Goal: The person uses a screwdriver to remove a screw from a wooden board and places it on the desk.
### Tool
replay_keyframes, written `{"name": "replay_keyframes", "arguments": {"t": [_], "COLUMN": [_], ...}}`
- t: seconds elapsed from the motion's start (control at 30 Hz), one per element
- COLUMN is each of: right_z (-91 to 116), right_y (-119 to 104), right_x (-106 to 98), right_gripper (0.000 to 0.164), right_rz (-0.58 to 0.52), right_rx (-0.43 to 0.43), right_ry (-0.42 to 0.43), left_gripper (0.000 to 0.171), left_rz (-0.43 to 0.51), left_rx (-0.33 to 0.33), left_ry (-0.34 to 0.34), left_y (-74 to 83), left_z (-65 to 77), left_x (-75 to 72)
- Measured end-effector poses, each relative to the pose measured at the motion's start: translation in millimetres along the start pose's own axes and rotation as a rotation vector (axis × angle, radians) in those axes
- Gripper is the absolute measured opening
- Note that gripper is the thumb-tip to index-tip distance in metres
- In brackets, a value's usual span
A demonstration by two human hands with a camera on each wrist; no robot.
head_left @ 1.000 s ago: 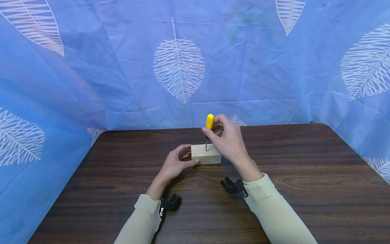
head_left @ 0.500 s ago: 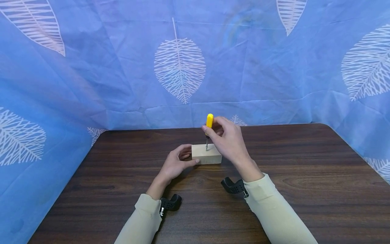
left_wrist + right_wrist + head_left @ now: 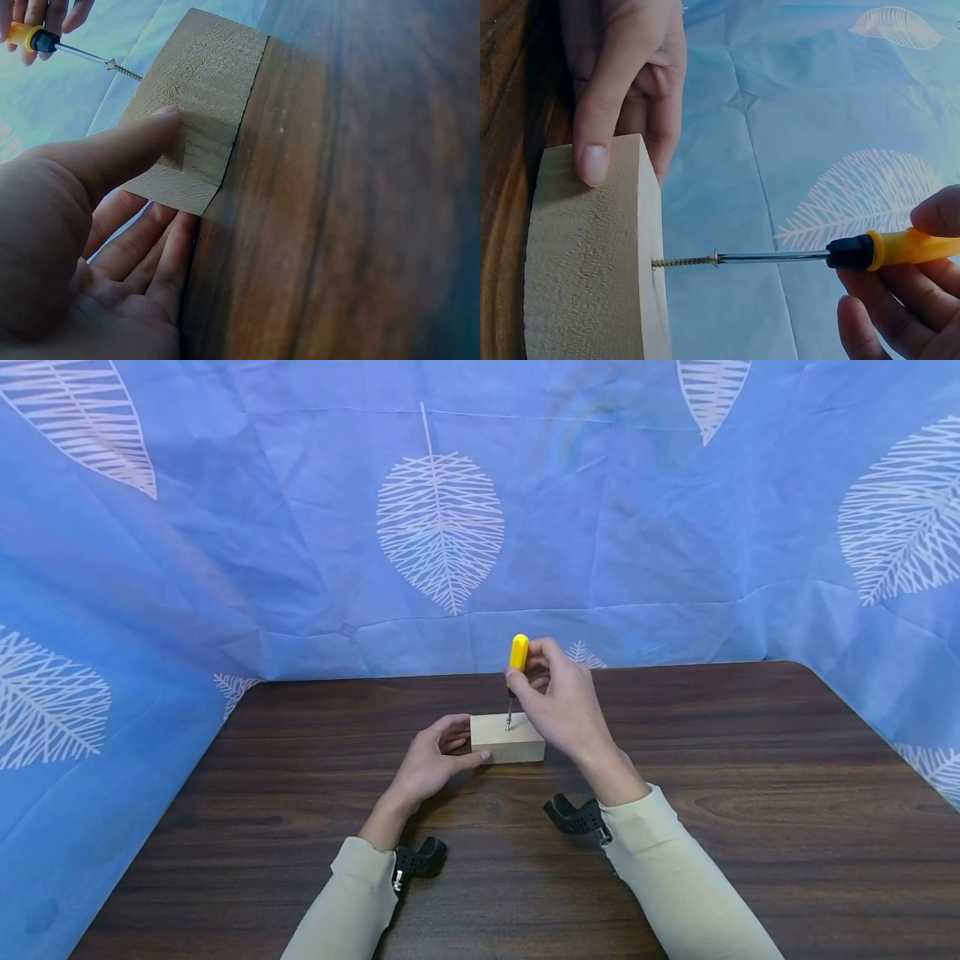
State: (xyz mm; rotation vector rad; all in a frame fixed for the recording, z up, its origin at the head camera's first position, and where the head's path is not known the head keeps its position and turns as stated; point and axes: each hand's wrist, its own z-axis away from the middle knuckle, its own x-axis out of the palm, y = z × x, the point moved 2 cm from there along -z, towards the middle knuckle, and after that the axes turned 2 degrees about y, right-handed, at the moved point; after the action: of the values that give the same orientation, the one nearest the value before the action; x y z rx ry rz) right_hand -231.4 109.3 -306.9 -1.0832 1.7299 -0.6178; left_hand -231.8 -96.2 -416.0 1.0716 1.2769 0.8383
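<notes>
A pale wooden block (image 3: 506,750) lies on the dark table. My left hand (image 3: 427,764) grips its left end, thumb on the near face and fingers behind, as the left wrist view also shows. Out of the block's top stands a screw (image 3: 684,262), most of its thread showing above the wood. My right hand (image 3: 566,706) holds a screwdriver (image 3: 519,653) by its yellow handle, between thumb and fingers. The screwdriver's metal shaft (image 3: 772,257) meets the screw head, roughly in line with it. In the head view the screwdriver leans slightly to the right.
The brown wood-grain table (image 3: 300,860) reaches out on both sides of the block. Behind it hangs a blue cloth (image 3: 315,527) with white leaf prints. Black wrist mounts (image 3: 422,858) sit at both sleeve cuffs.
The screwdriver handle has shifted slightly up and right, tilting a little more, and my right fingers have moved with it. The left hand and block hold still.
</notes>
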Motion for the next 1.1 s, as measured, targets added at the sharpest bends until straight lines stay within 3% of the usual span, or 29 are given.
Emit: {"name": "replay_keyframes", "arguments": {"t": [0.43, 0.63, 0.8, 1.1], "right_z": [-0.1, -1.3, -1.5, -1.4], "right_y": [1.1, 3.7, 6.4, 6.1], "right_x": [-1.3, -1.5, -0.7, 3.0], "right_gripper": [0.025, 0.039, 0.028, 0.018], "right_rz": [0.081, -0.032, -0.125, -0.046], "right_rx": [-0.055, 0.046, 0.089, 0.001], "right_ry": [0.0, -0.058, -0.071, -0.051], "left_gripper": [0.061, 0.061, 0.061, 0.061], "left_rz": [-0.014, -0.007, -0.007, -0.001], "left_rx": [-0.003, -0.008, -0.008, 0.002], "left_ry": [0.0, 0.006, 0.008, 0.002], "left_y": [0.3, 0.1, -1.2, 0.4], "left_z": [-0.7, -0.2, 0.4, -0.3], "left_x": [0.8, 0.5, 0.0, 0.0]}}
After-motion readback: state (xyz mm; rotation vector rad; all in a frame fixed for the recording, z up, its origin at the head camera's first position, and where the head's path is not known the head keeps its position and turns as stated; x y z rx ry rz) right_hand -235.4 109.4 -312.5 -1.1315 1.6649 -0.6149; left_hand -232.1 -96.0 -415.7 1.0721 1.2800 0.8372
